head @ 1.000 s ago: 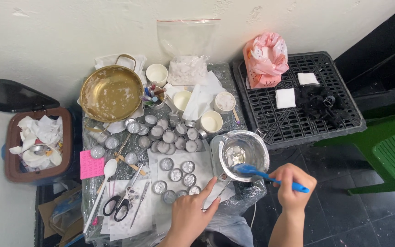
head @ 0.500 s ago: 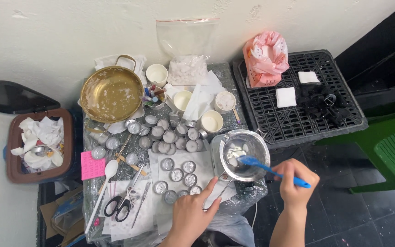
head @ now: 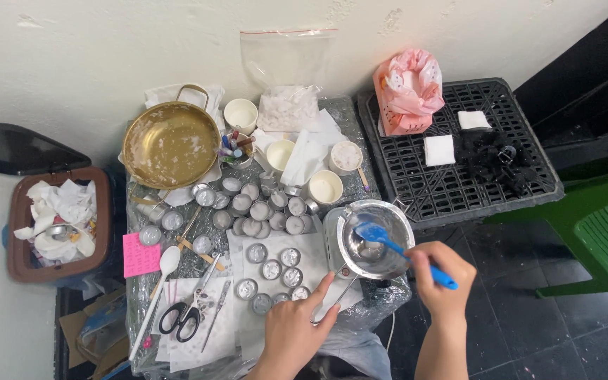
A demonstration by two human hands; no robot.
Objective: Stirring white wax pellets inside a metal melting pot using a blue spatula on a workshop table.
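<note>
**Spatula in the steel pot, at the near right corner of the table**

Spatula (head: 388, 243), blue, slants from the right hand (head: 439, 273) up and left into the steel pot (head: 374, 238); its blade rests inside the bowl, toward the far left of the interior. The right hand is closed around the handle, whose end juts out to the right of the fist. The left hand (head: 295, 331) grips the pot's thin handle (head: 341, 288), thumb raised beside it.

Just left of the pot, small tin cups (head: 273, 269) stand in rows on white paper; more tin cups crowd farther back toward the middle of the table. Scissors (head: 186, 311) and a white spoon (head: 157, 288) lie at the near left, beside a pink note (head: 140, 253). A brass pan (head: 170, 143) sits at the far left, with white cups (head: 325, 187) and a clear bag of white chunks (head: 288, 105) toward the wall. To the right, a black crate (head: 452, 184) carries a pink bag (head: 408, 90). A brown bin (head: 56, 224) of crumpled paper stands on the far left.
</note>
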